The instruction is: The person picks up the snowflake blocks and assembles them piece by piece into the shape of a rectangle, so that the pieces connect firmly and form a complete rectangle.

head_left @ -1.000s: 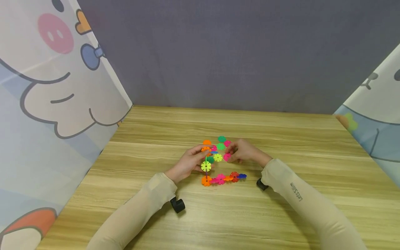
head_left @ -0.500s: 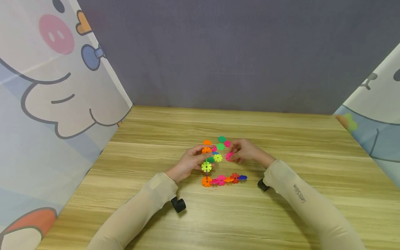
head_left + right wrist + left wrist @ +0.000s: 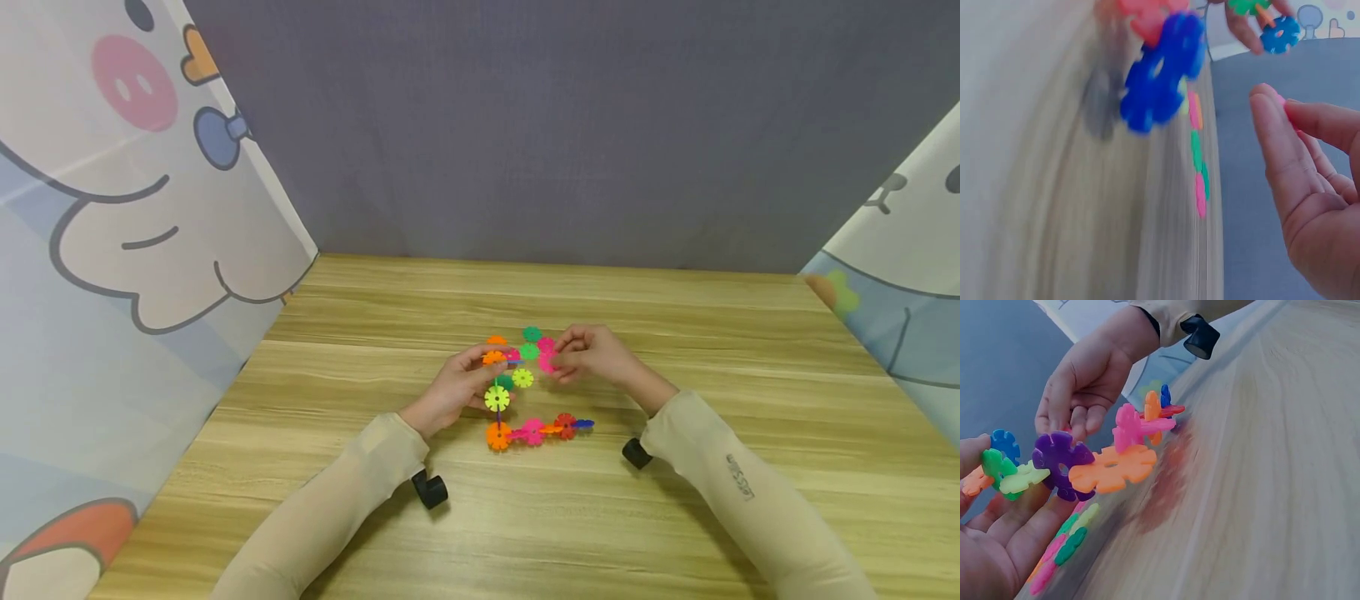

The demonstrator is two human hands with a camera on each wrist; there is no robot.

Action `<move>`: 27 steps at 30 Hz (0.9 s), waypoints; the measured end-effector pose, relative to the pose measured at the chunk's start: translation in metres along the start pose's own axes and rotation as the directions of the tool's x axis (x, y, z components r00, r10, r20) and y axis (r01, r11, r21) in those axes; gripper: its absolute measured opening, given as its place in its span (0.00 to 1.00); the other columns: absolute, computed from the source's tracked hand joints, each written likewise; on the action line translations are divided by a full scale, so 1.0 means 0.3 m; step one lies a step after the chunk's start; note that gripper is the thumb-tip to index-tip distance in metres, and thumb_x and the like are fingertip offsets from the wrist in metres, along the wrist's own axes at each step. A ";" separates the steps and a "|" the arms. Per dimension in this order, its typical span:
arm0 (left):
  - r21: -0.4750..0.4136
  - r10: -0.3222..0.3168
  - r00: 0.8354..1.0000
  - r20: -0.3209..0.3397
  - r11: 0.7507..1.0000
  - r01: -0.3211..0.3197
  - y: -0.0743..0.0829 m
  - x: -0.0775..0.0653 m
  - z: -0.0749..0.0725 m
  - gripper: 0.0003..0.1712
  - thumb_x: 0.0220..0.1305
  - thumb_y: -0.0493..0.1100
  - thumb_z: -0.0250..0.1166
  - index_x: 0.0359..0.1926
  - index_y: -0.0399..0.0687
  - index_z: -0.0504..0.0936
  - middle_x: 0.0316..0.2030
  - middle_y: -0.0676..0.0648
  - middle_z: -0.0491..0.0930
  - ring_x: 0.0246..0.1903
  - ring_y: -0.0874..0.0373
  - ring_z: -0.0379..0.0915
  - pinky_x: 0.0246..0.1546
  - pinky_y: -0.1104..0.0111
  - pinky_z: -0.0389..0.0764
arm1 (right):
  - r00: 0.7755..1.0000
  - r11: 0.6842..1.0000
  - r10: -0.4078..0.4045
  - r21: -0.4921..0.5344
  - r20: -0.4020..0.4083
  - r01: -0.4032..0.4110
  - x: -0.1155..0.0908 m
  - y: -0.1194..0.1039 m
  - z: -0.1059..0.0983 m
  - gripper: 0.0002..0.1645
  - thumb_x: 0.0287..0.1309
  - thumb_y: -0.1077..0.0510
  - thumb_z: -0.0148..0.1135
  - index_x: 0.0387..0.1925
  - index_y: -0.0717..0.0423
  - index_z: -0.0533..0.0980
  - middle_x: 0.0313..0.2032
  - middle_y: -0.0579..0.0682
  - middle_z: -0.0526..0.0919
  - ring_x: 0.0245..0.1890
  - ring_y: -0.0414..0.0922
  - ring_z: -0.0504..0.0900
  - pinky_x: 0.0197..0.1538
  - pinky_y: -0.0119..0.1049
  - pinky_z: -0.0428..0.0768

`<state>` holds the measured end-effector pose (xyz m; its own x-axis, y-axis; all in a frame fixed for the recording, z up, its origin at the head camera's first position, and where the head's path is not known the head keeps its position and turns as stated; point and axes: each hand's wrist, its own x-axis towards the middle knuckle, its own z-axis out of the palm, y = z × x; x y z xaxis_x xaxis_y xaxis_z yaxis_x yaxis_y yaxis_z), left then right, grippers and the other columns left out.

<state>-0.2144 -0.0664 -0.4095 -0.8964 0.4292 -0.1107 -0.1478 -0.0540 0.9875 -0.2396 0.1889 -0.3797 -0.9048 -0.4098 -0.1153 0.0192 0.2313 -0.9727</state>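
Observation:
My left hand (image 3: 457,387) grips a bent chain of interlocking snowflake discs near its upper end. In the left wrist view a purple disc (image 3: 1060,464) joins an orange disc (image 3: 1113,469) at the bend, and a pink disc (image 3: 1127,427) follows along the lower arm. A blue disc (image 3: 1163,72) ends that arm in the right wrist view. Between thumb and finger, my right hand (image 3: 597,357) pinches a separate pink disc (image 3: 547,362), mostly covered by the fingertips in the right wrist view. The pinched disc is apart from the chain.
Several loose discs lie on the wooden table (image 3: 675,333) behind the chain, among them a dark green disc (image 3: 532,334), a light green disc (image 3: 528,352) and a yellow disc (image 3: 522,378). A grey panel (image 3: 562,133) rises behind the table.
My right hand has moved away from me and slightly right, bringing the pinched pink disc farther back, near the loose ones. The left hand and chain have barely shifted.

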 end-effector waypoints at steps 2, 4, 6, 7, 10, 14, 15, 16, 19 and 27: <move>-0.010 -0.008 1.000 0.008 1.000 0.008 -0.001 0.002 0.001 0.24 0.75 0.41 0.58 0.68 0.41 0.70 0.57 0.42 0.79 0.25 0.62 0.70 0.23 0.69 0.77 | 1.000 0.998 -0.003 0.055 0.008 0.002 -0.004 -0.005 0.007 0.12 0.63 0.73 0.59 0.45 0.79 0.69 0.30 0.56 0.85 0.30 0.47 0.87 0.39 0.47 0.86; -0.018 -0.015 1.000 0.015 1.000 0.015 -0.005 0.007 0.000 0.25 0.75 0.41 0.57 0.68 0.40 0.70 0.60 0.41 0.77 0.34 0.59 0.77 0.25 0.68 0.81 | 1.000 0.995 -0.006 0.103 0.017 0.004 -0.006 -0.007 0.014 0.10 0.63 0.73 0.58 0.44 0.77 0.70 0.31 0.56 0.85 0.31 0.47 0.88 0.40 0.47 0.86; -0.024 -0.023 1.000 0.014 0.999 0.024 -0.008 0.012 0.002 0.24 0.75 0.42 0.57 0.68 0.38 0.69 0.60 0.40 0.77 0.36 0.59 0.80 0.26 0.68 0.82 | 1.000 0.990 -0.011 0.141 0.029 0.006 -0.007 -0.007 0.021 0.09 0.64 0.73 0.58 0.43 0.75 0.70 0.31 0.55 0.86 0.31 0.46 0.88 0.40 0.45 0.86; -0.028 -0.030 0.999 0.012 0.999 0.030 -0.009 0.014 0.003 0.24 0.75 0.42 0.57 0.68 0.38 0.69 0.60 0.40 0.77 0.34 0.59 0.80 0.25 0.68 0.82 | 0.999 0.987 -0.012 0.158 0.034 0.006 -0.007 -0.005 0.024 0.08 0.64 0.73 0.57 0.43 0.75 0.69 0.31 0.55 0.86 0.32 0.46 0.88 0.39 0.44 0.86; -0.057 -0.057 0.998 0.005 0.997 0.057 -0.011 0.017 0.009 0.24 0.76 0.42 0.56 0.67 0.36 0.69 0.59 0.39 0.78 0.28 0.59 0.82 0.26 0.68 0.84 | 0.999 0.978 -0.016 0.207 0.049 0.005 -0.005 0.006 0.032 0.08 0.65 0.73 0.56 0.44 0.76 0.69 0.31 0.54 0.86 0.32 0.45 0.88 0.38 0.40 0.86; -0.099 -0.087 0.996 0.012 0.991 0.088 -0.012 0.020 0.014 0.23 0.77 0.41 0.55 0.67 0.36 0.67 0.60 0.37 0.77 0.32 0.53 0.85 0.29 0.65 0.86 | 0.999 0.967 -0.003 0.256 0.038 -0.007 0.001 0.020 0.045 0.07 0.67 0.73 0.53 0.44 0.76 0.69 0.32 0.53 0.87 0.32 0.45 0.88 0.38 0.38 0.86; -0.106 -0.090 0.996 0.016 0.990 0.091 -0.012 0.021 0.014 0.23 0.77 0.41 0.54 0.67 0.36 0.67 0.61 0.37 0.76 0.33 0.51 0.86 0.30 0.64 0.86 | 0.999 0.964 0.003 0.267 0.033 -0.012 0.003 0.022 0.049 0.06 0.68 0.73 0.52 0.44 0.75 0.69 0.32 0.52 0.86 0.33 0.44 0.88 0.39 0.37 0.86; -0.110 -0.091 0.996 0.020 0.990 0.093 -0.013 0.022 0.014 0.23 0.77 0.41 0.54 0.67 0.36 0.67 0.61 0.37 0.76 0.34 0.50 0.86 0.30 0.63 0.86 | 1.000 0.960 0.015 0.281 0.027 -0.022 0.005 0.025 0.051 0.05 0.68 0.73 0.52 0.44 0.74 0.69 0.33 0.52 0.86 0.32 0.44 0.88 0.39 0.37 0.86; -0.114 -0.092 0.995 0.026 0.989 0.094 -0.016 0.022 0.014 0.24 0.77 0.42 0.54 0.68 0.37 0.67 0.62 0.36 0.75 0.32 0.52 0.85 0.29 0.64 0.86 | 0.999 0.947 0.037 0.319 0.028 -0.044 0.010 0.029 0.055 0.04 0.69 0.73 0.50 0.43 0.72 0.69 0.33 0.51 0.86 0.33 0.44 0.88 0.39 0.36 0.86; -0.107 -0.094 0.995 0.009 0.990 0.095 -0.023 0.022 0.018 0.24 0.77 0.42 0.54 0.70 0.41 0.68 0.60 0.37 0.76 0.26 0.57 0.83 0.26 0.65 0.85 | 0.997 0.923 0.072 0.377 0.040 -0.082 0.012 0.030 0.059 0.05 0.68 0.73 0.50 0.43 0.73 0.68 0.32 0.53 0.86 0.32 0.44 0.88 0.39 0.36 0.86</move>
<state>-0.2170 -0.0583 -0.4163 -0.8748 0.4402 -0.2025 -0.2760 -0.1092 0.9549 -0.2352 0.1740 -0.3925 -0.8833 -0.4273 -0.1929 0.2518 -0.0854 -0.9640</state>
